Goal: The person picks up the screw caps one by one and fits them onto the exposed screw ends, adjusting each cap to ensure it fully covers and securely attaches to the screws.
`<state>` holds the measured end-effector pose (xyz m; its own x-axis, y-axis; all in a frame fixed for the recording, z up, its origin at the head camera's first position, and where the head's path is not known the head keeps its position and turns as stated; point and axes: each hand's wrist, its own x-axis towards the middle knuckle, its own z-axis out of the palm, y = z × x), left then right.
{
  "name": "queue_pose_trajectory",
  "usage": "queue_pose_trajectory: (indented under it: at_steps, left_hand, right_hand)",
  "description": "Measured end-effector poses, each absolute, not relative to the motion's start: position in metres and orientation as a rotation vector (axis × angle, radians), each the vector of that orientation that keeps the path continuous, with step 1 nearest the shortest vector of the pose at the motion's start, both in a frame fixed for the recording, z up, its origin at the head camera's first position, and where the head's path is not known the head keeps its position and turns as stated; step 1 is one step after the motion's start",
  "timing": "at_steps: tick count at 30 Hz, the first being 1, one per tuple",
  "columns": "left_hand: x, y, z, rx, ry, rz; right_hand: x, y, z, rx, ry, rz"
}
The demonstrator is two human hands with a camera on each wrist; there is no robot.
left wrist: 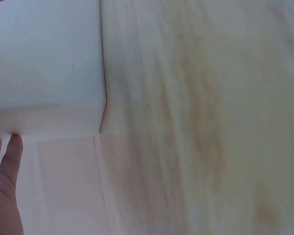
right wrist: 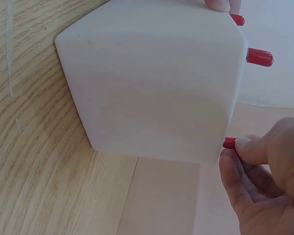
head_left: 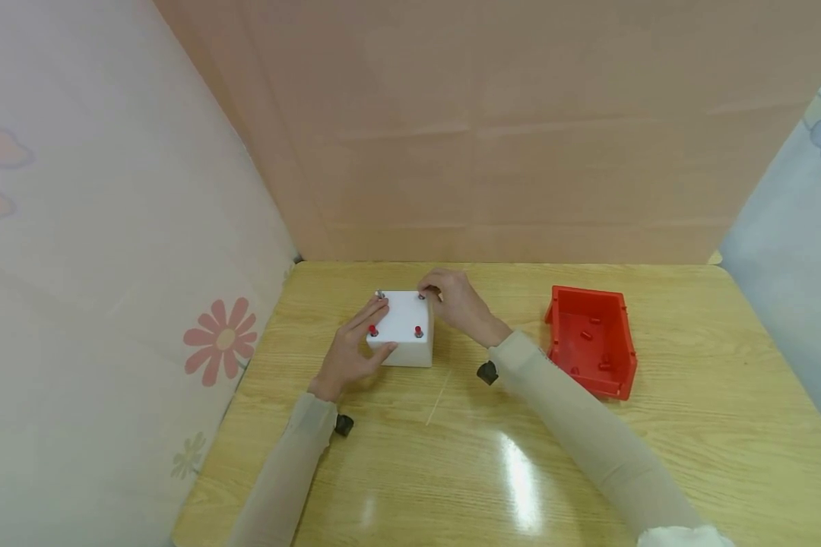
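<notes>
A white box (head_left: 404,317) stands on the table, with metal studs at the corners of its top. Red caps cover the front left stud (head_left: 373,331) and the front right stud (head_left: 418,332). Bare metal shows on the back left stud (head_left: 381,294). My left hand (head_left: 347,351) holds the box from its left side, thumb at the front edge and fingers across the top. At the back right corner, my right hand (head_left: 457,304) pinches a small red cap (right wrist: 229,142) between thumb and fingers, right at the box's top face.
To the right sits a red bin (head_left: 628,334) with several red caps (head_left: 586,335) lying inside. Behind the wooden table (head_left: 479,471) rises a brown backdrop (head_left: 492,152). A pale wall covering (head_left: 109,319) with flower prints borders the left side.
</notes>
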<state>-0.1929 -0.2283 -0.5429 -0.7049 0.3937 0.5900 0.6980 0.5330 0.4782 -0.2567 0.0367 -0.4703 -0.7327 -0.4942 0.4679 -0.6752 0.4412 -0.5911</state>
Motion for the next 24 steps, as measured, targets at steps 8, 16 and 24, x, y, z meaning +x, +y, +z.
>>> queue_pose_trajectory:
  at_steps: [8,16,24]
  left_hand:
    - [-0.1903,-0.2264,-0.5396,-0.867,-2.378,-1.018]
    - [-0.1897,-0.2256,-0.5390,-0.837,-2.413,-1.024]
    - [-0.1901,-0.2265,-0.5399,-0.838,-2.409,-1.039]
  right_hand:
    - [-0.2564,0.0370,-0.4718,1.023,-2.484,1.167]
    - [-0.2560,0.0387,-0.4722,1.016,-2.522,1.190]
    - [-0.2553,0.0426,-0.4748,1.043,-2.504,1.168]
